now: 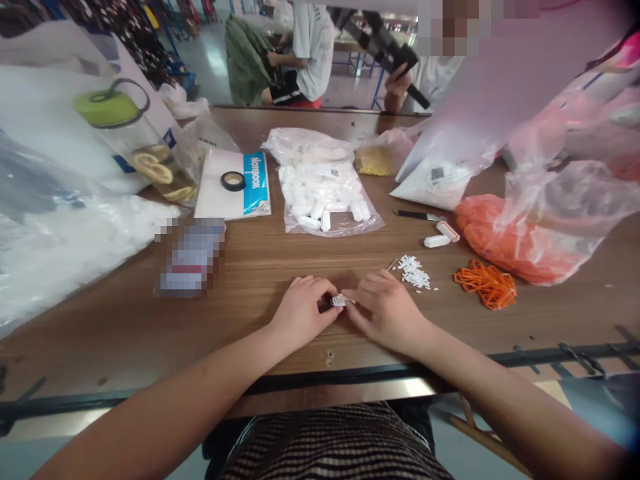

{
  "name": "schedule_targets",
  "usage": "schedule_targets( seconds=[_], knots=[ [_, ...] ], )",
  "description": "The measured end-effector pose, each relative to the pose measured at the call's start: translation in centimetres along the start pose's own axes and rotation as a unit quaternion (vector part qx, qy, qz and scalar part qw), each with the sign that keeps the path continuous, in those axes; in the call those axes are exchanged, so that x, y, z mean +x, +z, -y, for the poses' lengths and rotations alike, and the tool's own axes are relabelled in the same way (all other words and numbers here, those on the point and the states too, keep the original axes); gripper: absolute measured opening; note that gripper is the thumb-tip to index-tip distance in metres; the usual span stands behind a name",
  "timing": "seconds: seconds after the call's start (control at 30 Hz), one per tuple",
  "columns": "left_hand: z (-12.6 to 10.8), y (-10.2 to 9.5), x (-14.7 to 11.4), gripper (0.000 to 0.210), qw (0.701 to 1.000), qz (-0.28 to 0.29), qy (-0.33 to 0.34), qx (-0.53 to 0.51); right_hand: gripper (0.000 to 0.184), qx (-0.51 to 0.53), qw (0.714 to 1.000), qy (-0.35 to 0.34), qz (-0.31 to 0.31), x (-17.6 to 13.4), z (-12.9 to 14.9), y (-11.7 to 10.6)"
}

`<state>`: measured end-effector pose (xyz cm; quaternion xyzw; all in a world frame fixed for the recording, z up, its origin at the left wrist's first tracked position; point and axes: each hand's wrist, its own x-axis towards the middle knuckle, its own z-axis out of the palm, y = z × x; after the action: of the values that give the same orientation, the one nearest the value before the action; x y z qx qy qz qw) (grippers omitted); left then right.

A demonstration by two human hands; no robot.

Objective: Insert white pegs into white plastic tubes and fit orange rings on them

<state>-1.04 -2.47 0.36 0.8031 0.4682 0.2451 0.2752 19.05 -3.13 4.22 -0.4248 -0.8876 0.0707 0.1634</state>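
Note:
My left hand is closed on a small white plastic housing, held just above the wooden table. From the other side my right hand pinches at the same piece, fingertips touching its right end. A thin tool sticks up past the right hand's fingers; its lower part is hidden. Just beyond that hand lies a pile of tiny white parts. Orange rectangular rings are heaped farther right. Two white housings, one with an orange ring, lie behind the tiny parts.
A bag of white housings lies at the back centre, tweezers to its right. A notebook carries black tape. A bottle and a blurred-out object stand left; a bag of orange rings is right. People are beyond.

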Motion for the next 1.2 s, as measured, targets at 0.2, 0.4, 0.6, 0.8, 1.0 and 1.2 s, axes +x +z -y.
schedule_targets(
  seconds=[0.2, 0.4, 0.6, 0.8, 1.0, 1.2],
  knots=[
    [0.2, 0.1, 0.0, 0.011, 1.0, 0.003, 0.008, 0.004, 0.021, -0.024, 0.962, 0.271, -0.019, -1.5, -11.4, -3.6],
    [0.1, -0.1, 0.1, 0.012, 1.0, 0.009, 0.001, 0.005, 0.025, 0.03, 0.975, 0.214, 0.056, -2.1, -16.6, -3.8],
    [0.0, -0.1, 0.1, 0.013, 1.0, 0.009, 0.005, 0.012, 0.023, -0.042, 0.968, 0.234, 0.076, -2.7, -16.3, -3.7],
    [0.1, 0.0, 0.1, 0.013, 1.0, 0.002, 0.011, 0.009, 0.027, 0.014, 0.967, 0.247, 0.061, -3.3, -16.8, -4.1],
    [0.1, -0.1, 0.0, 0.012, 1.0, 0.007, 0.003, 0.012, 0.028, 0.043, 0.981, 0.171, 0.074, -3.0, -17.4, -3.4],
    [0.2, -0.1, 0.1, 0.011, 1.0, 0.008, 0.005, 0.008, 0.028, 0.04, 0.962, 0.266, 0.041, -4.1, -17.6, -3.6]
  ],
)
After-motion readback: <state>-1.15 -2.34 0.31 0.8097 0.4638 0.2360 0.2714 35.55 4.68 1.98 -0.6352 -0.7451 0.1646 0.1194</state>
